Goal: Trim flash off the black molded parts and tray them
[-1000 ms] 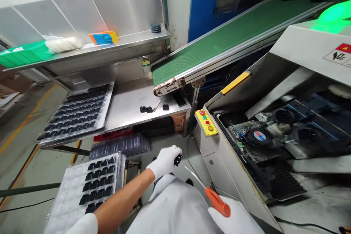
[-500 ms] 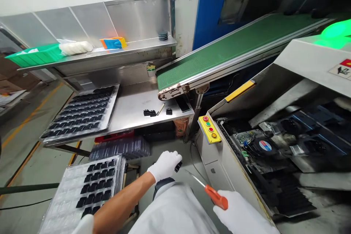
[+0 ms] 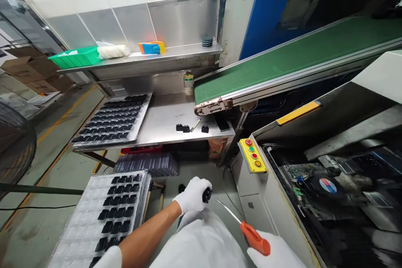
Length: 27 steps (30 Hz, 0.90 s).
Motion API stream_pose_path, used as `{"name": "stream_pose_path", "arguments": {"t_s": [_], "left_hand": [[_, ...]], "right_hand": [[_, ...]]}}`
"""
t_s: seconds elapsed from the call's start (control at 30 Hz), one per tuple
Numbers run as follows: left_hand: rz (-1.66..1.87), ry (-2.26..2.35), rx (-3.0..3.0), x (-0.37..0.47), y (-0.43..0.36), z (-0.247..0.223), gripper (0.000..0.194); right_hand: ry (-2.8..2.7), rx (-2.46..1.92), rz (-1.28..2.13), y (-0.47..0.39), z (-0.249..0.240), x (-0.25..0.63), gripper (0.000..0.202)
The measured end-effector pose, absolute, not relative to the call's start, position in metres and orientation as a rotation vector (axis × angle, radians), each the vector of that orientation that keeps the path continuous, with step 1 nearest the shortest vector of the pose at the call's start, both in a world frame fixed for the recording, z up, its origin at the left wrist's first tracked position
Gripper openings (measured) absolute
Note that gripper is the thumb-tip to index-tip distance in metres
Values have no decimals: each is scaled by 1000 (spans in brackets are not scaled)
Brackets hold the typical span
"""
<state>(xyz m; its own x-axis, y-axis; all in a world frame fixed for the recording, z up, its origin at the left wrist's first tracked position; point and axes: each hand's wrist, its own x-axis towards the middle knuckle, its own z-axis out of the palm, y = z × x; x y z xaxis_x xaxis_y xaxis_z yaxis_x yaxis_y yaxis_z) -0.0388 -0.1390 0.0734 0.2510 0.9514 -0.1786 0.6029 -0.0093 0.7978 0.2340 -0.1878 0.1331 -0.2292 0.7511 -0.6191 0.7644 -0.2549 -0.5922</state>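
My left hand (image 3: 194,196), in a white glove, is closed around a small black plastic part (image 3: 207,195) that pokes out past the fingertips. My right hand (image 3: 272,251), also gloved in white, grips an orange-handled tool (image 3: 255,238) with a thin, pointed metal shaft. The shaft points up and left toward the black part, with a gap between them. At lower left, a clear plastic tray (image 3: 78,217) carries rows of similar black parts in its right-hand columns. Part of it is hidden behind my left forearm.
A steel bench (image 3: 166,111) holds a filled tray (image 3: 143,121), several loose black parts (image 3: 186,128) and a dark phone-like slab (image 3: 222,122). Above its right end is a green conveyor (image 3: 266,71). A yellow button box (image 3: 253,155) sits on the machine at right. A fan (image 3: 15,146) stands left.
The view has swung left, bringing the fan into sight. My left hand has turned the black part so more of it shows. The tool stays in my right hand.
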Motion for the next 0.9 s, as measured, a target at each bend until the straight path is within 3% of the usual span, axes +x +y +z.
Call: {"name": "stream_pose_path", "arguments": {"t_s": [0.27, 0.4, 0.5, 0.73, 0.9], "left_hand": [[870, 1214, 1279, -28, -141, 70, 31], [1217, 830, 491, -5, -143, 73, 33], [1264, 575, -1, 9, -150, 75, 35], [1256, 477, -144, 20, -158, 86, 35], [1234, 452, -104, 11, -154, 100, 34]], "right_hand": [[1841, 1926, -1655, -195, 153, 223, 11], [1823, 1957, -1693, -196, 159, 219, 12], [1820, 1993, -1698, -198, 162, 217, 12], [1820, 2029, -1701, -219, 146, 225, 8], [1871, 2116, -1801, -245, 115, 237, 30]]}}
